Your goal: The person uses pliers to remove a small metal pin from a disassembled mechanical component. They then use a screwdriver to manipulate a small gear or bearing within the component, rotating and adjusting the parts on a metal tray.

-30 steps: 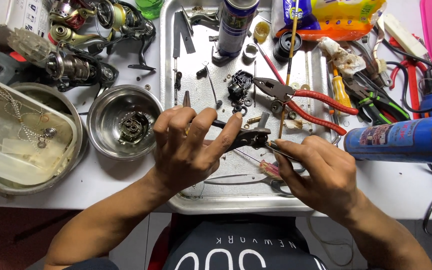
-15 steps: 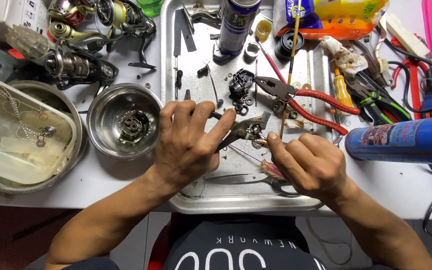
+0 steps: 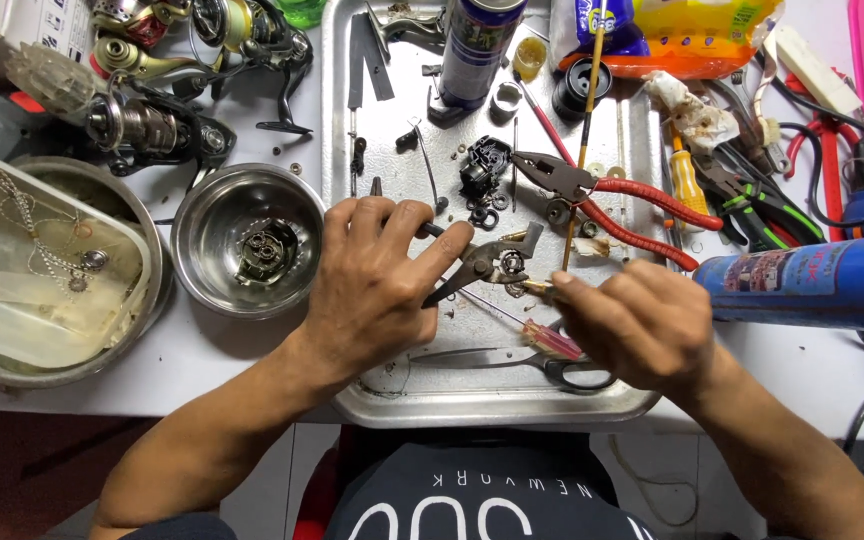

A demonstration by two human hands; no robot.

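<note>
Left hand [image 3: 377, 290] closed round dark pliers [image 3: 472, 268], over metal tray [image 3: 352, 120]. Small metal part [image 3: 512, 263] clamped at plier tips, tray centre. Right hand [image 3: 642, 325] pinched on thin tool touching part; tool mostly hidden. One red-handled pliers [image 3: 632, 205], one scissors [image 3: 532, 365], two steel bowls [image 3: 207, 250], one blue spray can [image 3: 472, 50].

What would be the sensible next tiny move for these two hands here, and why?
Probably keep the left hand steady on the small pliers and ease the right hand inward a touch: its fingertips sit right at the little metal part in the pliers' tip, above the steel tray.
</note>
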